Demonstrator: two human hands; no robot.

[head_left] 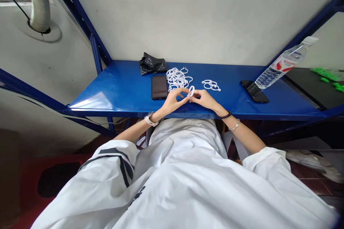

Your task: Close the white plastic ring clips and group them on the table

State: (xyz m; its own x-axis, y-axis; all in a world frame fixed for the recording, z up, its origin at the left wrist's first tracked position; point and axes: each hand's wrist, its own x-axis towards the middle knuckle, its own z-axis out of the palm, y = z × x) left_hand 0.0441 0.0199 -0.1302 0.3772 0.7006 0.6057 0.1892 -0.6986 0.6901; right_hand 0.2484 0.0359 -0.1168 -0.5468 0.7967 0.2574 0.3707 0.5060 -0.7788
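Observation:
A white plastic ring (191, 90) stands on edge between my two hands, just above the front of the blue table. My left hand (174, 100) pinches it from the left with thumb and fingers. From the right, my right hand (202, 99) grips the same ring, its fingertips meeting those of the left. Just beyond my left hand lies a heap of white plastic rings (177, 77), some of them with a gap. A smaller group of white rings (211, 85) rests past my right hand, apart from the heap.
Left of the heap lies a dark phone-like device (159, 87), with a crumpled black plastic bag (152, 64) behind it. To the right are a black phone (254, 91) and a water bottle (285, 63). Blue metal posts (92, 41) frame the blue table (126, 94); a wall closes the back.

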